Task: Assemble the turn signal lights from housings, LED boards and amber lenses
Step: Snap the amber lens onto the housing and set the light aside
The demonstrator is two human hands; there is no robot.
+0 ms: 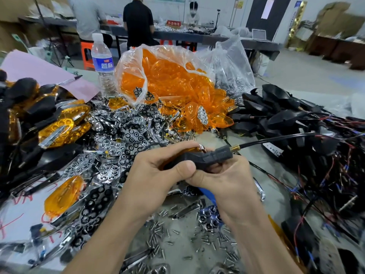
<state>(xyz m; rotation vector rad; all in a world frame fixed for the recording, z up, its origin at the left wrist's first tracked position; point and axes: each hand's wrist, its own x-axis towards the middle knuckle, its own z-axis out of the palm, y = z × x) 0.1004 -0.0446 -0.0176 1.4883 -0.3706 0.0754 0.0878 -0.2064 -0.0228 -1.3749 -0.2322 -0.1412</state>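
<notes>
Housing [209, 156], black, probably light stiff plastic with amber lens [192, 149] peeking out, held above desk [215, 138] in tight grip of left hand [158, 171] and right hand [223, 175]; best held by body, not cable [276, 138].

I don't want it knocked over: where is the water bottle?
In the head view, the water bottle stands upright, upper left of centre, between the pink paper and the clear bag of amber lenses.
</notes>
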